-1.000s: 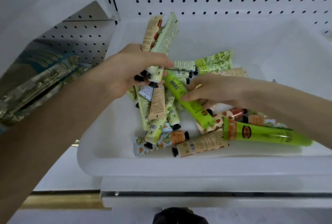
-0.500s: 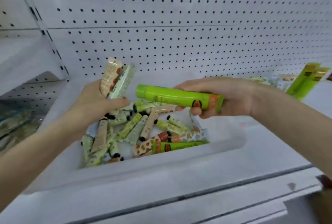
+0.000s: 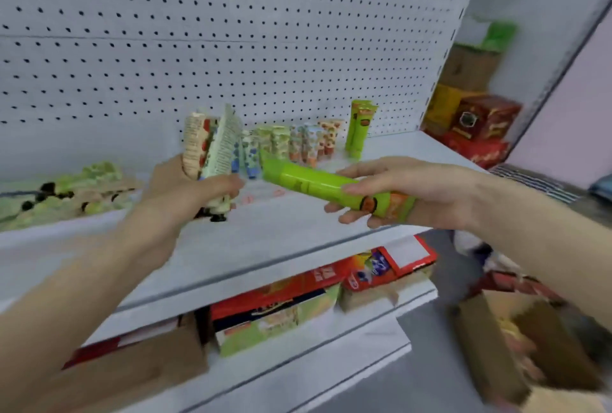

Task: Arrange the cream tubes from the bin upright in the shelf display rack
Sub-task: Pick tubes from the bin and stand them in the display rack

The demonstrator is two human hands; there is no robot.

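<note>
Lime-green cream tube [image 3: 318, 182], orange band at one end, lies nearly level above white shelf [image 3: 281, 240], in front of upright tube row [image 3: 298, 144] by pegboard [image 3: 231, 48]. Orange end partly hidden in palm; print blurred. Bin tubes [image 3: 66, 194] far left smeared. Right hand [image 3: 410, 190] grasps green tube, thumb on top. Left hand [image 3: 185, 194] clutches patterned tubes [image 3: 212, 147], black caps down.

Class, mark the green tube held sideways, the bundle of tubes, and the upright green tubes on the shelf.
green tube [image 3: 308, 181]: head view, mid-body.
bundle of tubes [image 3: 215, 147]: head view, upper ends.
upright green tubes [image 3: 359, 128]: head view, front face.
</note>
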